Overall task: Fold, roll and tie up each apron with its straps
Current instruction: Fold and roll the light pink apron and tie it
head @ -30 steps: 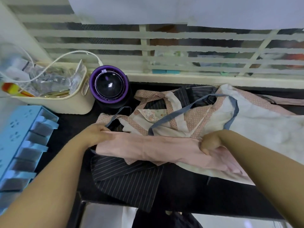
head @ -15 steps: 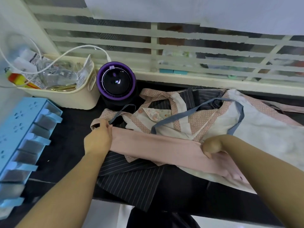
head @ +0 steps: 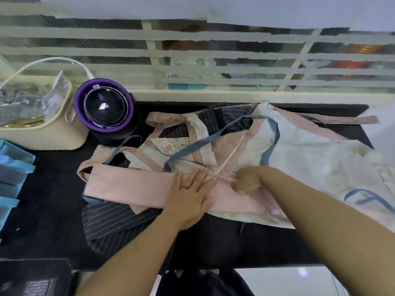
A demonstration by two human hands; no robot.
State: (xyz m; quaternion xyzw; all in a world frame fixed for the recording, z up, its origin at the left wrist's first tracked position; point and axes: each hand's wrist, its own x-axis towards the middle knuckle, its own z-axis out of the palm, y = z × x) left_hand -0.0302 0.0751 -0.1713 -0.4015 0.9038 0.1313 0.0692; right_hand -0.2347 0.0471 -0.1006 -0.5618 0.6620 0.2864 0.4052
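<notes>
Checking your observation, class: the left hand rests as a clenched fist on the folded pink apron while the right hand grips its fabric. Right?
Not quite. The head view shows the left hand lying flat, not clenched, on the folded pink apron; the right hand does grip its fabric.

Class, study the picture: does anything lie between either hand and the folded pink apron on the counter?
Nothing visible does. The left hand presses flat on the pink apron, and the right hand grips its fabric directly. The striped apron lies underneath, not between.
</notes>
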